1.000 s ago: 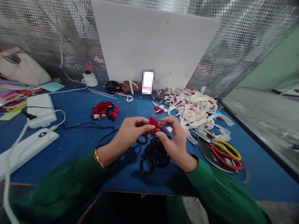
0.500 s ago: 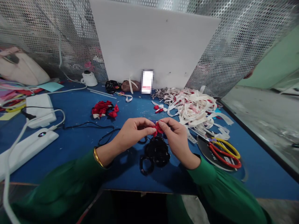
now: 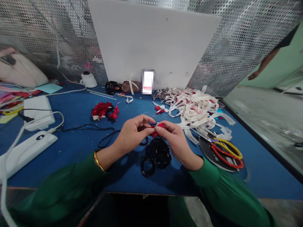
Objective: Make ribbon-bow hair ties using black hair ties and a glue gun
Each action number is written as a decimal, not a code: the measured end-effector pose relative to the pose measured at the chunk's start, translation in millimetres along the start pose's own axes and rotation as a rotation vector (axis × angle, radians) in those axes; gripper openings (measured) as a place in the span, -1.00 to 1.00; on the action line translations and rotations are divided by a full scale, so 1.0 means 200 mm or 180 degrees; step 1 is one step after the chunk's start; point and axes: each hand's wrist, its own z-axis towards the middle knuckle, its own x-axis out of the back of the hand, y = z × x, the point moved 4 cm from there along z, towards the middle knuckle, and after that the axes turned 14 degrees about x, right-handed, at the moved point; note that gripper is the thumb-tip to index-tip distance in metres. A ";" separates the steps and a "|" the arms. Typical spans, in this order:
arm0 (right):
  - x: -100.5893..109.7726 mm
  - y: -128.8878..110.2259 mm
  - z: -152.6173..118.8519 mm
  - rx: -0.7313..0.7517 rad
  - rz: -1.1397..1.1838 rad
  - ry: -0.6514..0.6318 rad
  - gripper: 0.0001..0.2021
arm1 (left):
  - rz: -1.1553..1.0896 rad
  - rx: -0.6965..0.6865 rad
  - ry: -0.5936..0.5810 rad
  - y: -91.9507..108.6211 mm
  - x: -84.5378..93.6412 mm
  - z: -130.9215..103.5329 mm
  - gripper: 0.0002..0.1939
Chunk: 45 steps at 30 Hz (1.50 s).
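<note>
Between my fingertips is a small red ribbon bow (image 3: 156, 131). My left hand (image 3: 135, 131) pinches it from the left, thumb against fingers, and my right hand (image 3: 173, 136) pinches it from the right. Fingers cover much of the bow. Just below it on the blue table (image 3: 78, 157) lies a bunch of black hair ties (image 3: 158, 153), with one loop sticking out at its lower left. Farther back, left of my hands, sits a pile of red bows (image 3: 104, 110). A red and white bow (image 3: 161, 109) lies beyond my right hand.
A heap of white ribbon (image 3: 194, 105) spreads at the back right. Red- and yellow-handled scissors (image 3: 228, 153) rest on a black disc at the right. A white power strip (image 3: 28, 154), cables and a small white camera (image 3: 89, 79) stand left. A bystander's arm (image 3: 267, 63) shows far right.
Both hands keep hold of the red bow; my fingers have shifted slightly on it, showing more red at the right thumb. At the far right, more of a bystander's arm has come into view.
</note>
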 end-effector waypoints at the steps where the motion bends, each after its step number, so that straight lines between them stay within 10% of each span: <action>1: 0.00 0.00 0.00 -0.0004 -0.0064 -0.0019 -0.74 | 0.0052 -0.0013 0.0028 0.00 0.00 0.00 -0.77; 45: -0.01 0.01 -0.01 -0.0270 0.0360 0.0048 -0.75 | -0.0130 -0.0151 0.0088 0.02 0.00 -0.02 -0.81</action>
